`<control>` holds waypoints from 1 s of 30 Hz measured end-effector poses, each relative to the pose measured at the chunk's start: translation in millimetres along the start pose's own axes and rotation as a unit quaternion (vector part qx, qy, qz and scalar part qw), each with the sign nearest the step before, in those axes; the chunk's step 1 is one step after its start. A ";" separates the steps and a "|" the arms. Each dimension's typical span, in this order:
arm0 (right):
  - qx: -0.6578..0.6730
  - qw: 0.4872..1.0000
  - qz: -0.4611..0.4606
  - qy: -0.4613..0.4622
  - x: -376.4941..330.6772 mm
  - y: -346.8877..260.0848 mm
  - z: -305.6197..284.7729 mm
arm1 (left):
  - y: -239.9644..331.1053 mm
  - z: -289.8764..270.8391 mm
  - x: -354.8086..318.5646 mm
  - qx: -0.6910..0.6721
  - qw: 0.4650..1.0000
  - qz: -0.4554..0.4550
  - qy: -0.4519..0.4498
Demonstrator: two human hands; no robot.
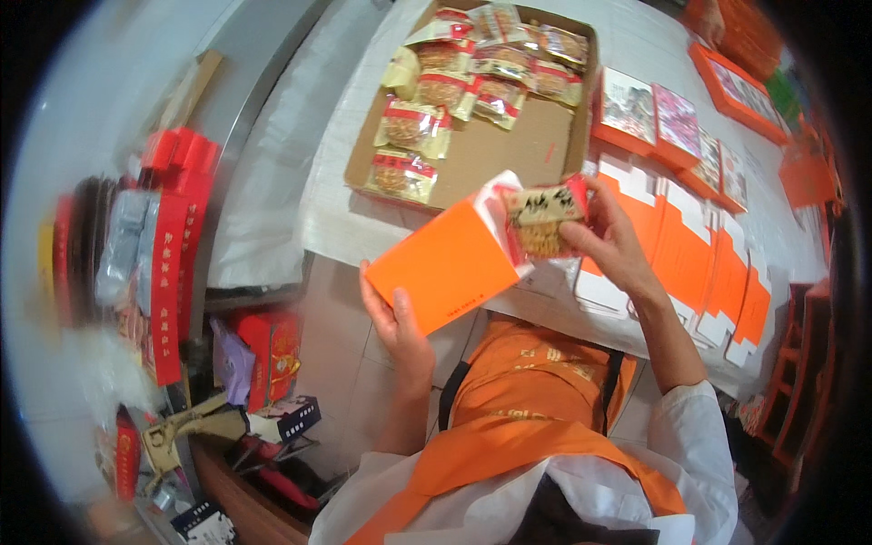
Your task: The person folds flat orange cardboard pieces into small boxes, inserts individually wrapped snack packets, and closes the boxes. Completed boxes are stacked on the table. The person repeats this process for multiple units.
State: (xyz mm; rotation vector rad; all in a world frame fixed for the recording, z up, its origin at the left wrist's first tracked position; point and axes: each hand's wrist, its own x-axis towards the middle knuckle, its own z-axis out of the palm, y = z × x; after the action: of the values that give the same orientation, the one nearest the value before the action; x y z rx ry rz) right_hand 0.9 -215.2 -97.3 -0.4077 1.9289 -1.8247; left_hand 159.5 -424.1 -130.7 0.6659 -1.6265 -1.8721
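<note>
Person in an orange apron is at the desk (345, 227), both hands up in front of the chest. Left hand (397, 320) is closed round the lower corner of an orange carton (445, 265), thumb on the front face, fingers behind; carton's tilted w/ its open white-flapped end pointing up and to the right. Right hand (610, 238) pinches a clear snack packet (543, 221) w/ a red edge btwn thumb and fingertips, right at the carton's mouth, packet touching the flap; can't tell how far in it sits. Both are held in the air just off the desk's near edge. Farther back on the desk is a shallow cardboard tray (518, 150), more snack packets (454, 86) filling its far and left parts, near right part bare. To the right of the hands, a stack of flat orange carton blanks (699, 263) fanned along the desk; beyond them, open orange boxes (658, 123) w/ colourful contents. Red boxes (173, 236) piled at the left, off the desk.
</note>
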 end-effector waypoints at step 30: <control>0.164 0.979 0.013 0.121 -176.6 61.3 -15.0 | -42.5 41.2 -127.8 0.078 0.854 0.021 -0.513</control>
State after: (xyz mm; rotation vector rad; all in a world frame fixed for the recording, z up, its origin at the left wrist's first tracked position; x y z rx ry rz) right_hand 149.6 -108.1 -136.6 -0.0527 1.7207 -2.2095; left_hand 218.6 -301.4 -166.6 -0.4521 -2.3899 -2.2170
